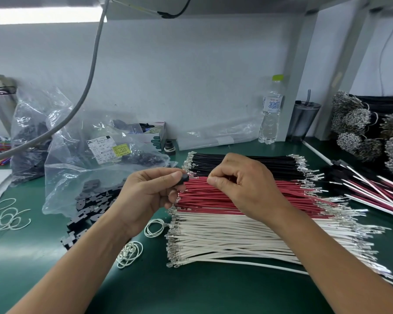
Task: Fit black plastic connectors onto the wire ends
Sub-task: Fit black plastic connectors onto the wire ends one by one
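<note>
My left hand (152, 191) pinches a small black plastic connector (183, 179) between thumb and fingers. Just to its right, my right hand (241, 182) is closed on a wire at the seam between the black and red bundles; which wire it holds I cannot tell. Both hands hover over three flat bundles with metal terminals at both ends: black wires (281, 165) at the back, red wires (216, 199) in the middle, white wires (232, 241) nearest me. Loose black connectors (86, 214) spill from a clear plastic bag (77, 173) on the left.
Green mat (191, 288) covers the bench. White rubber bands (8, 219) lie left and below the hands. Finished wire sets (377, 189) and coiled bundles (372, 137) sit right. A water bottle (271, 114), a dark tumbler (304, 121) and a grey hose (86, 87) stand behind.
</note>
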Demonstrator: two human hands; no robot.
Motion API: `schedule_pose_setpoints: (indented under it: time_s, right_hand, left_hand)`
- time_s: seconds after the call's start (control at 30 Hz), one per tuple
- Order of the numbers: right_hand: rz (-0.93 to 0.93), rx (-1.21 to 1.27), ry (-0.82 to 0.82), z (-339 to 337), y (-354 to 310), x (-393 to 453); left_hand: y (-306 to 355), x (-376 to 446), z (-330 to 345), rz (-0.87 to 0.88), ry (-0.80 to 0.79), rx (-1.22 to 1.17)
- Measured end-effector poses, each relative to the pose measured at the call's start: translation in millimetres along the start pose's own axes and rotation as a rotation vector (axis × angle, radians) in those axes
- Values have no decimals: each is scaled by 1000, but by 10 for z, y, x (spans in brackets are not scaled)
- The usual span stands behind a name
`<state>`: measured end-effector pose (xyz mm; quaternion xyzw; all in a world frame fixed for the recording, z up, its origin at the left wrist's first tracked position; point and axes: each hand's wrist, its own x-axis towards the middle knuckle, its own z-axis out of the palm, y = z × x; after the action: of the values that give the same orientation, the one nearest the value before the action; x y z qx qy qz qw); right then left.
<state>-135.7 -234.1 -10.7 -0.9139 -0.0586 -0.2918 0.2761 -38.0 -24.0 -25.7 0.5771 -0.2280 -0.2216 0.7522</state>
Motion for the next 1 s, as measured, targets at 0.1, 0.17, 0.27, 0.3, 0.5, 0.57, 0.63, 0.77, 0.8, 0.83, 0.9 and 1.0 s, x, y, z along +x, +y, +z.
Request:
schedule_pose_setpoints:
  time_s: [0.1, 0.17, 0.27, 0.3, 0.5, 0.57, 0.63, 0.77, 0.8, 0.83, 0.9, 1.0]
  right_hand:
    - [16, -11, -25, 0, -9, 0]
    - [34, 0, -32, 1, -12, 5]
    - [67, 17, -43, -8, -14, 12]
    - [71, 19, -47, -11, -19, 11]
    - [101, 73, -60, -26, -39, 11]
    - [102, 96, -47, -14, -35, 13]
    - [70, 96, -23, 30, -60, 0]
    - [8, 4, 10, 113, -97, -12]
    - [23, -12, 4, 111, -86, -4]
    - [40, -15, -7, 103, -70, 4]
    - [64, 18, -17, 88, -42, 7]
    - [68, 51, 3, 88, -25, -9]
  left_hand:
    - [-6, -2, 5, -1, -9, 5]
    - [-13, -2, 14, 0, -10, 4]
    - [-10, -9, 26, 1, -12, 13]
    - [-8, -11, 28, 4, -11, 26]
    - [-41, -27, 72, 5, -3, 125]
    - [-47, -22, 84, -5, 7, 93]
    - [-41, -21, 96, -7, 13, 51]
    - [-8, -36, 133, 23, 16, 23]
    - [0, -37, 134, 76, 27, 104]
    - [7, -41, 131, 145, 38, 213]
    - [14, -43, 115, 278, 53, 425]
    - [1, -48, 91, 322, 69, 629]
